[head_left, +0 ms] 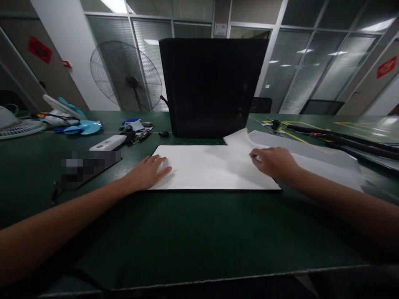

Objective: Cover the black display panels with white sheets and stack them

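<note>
A flat white panel (199,168) with a thin black edge lies on the green table in front of me. My left hand (148,172) rests on its left end, fingers spread and lying flat. Over the panel's right end, my right hand (274,162) has its fingers pinched together at the near side of a loose white sheet (327,170). That sheet curls up at the panel's far right corner and spreads out to the right, partly behind my right hand and forearm. The fingertips' exact hold is hard to see.
A large black upright panel (215,87) stands behind the white one. On the left are a white power bank-like device (107,143), keys (141,135), a blue fan blade (82,126) and a white fan grille (21,129). Long black bars (352,143) lie at right. The table's front edge (199,282) is near me.
</note>
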Action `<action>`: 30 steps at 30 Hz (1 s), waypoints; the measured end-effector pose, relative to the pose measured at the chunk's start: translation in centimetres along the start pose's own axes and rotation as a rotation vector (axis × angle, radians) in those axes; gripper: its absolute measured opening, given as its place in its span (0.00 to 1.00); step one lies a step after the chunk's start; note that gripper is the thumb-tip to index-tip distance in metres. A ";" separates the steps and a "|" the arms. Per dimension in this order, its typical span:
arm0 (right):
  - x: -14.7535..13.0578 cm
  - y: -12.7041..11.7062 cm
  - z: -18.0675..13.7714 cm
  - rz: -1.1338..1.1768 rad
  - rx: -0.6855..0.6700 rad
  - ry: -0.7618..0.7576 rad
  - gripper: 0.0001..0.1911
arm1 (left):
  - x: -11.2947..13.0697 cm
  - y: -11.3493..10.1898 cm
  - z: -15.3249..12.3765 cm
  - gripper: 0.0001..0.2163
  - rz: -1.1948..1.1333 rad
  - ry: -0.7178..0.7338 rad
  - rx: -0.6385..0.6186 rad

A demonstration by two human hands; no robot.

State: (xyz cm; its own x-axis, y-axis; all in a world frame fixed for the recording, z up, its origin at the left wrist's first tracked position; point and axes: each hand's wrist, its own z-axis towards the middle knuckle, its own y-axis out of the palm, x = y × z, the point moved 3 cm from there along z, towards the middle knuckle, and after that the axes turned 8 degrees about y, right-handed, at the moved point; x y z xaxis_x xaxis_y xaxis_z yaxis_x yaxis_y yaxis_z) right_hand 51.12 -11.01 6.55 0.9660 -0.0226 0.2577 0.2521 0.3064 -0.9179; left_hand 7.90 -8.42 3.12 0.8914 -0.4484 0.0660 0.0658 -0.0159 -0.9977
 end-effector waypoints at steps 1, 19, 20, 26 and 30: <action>-1.6 -0.3 -1.0 0.042 -0.025 -0.095 0.22 | 0.1 -0.1 0.0 0.43 -0.005 -0.009 -0.001; -0.8 0.7 -0.3 0.184 -0.124 -0.164 0.32 | 0.0 0.4 0.0 0.45 -0.021 -0.069 0.018; -0.6 1.2 -0.1 0.186 -0.146 -0.165 0.32 | -0.2 0.5 0.1 0.46 -0.027 -0.066 0.023; -2.0 1.7 -0.9 0.192 -0.154 -0.196 0.34 | -0.3 0.3 0.3 0.45 -0.050 -0.136 0.056; -3.4 1.0 -1.9 0.226 -0.123 -0.285 0.35 | 0.0 -0.3 0.3 0.43 -0.041 -0.180 0.009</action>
State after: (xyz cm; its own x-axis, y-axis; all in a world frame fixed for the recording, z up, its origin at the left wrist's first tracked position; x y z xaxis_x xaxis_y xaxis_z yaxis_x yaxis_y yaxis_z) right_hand 48.24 -12.48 4.21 0.9475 0.3029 0.1027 0.0569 0.1564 -0.9861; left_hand 8.01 -8.20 3.45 0.9538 -0.2799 0.1094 0.1074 -0.0227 -0.9940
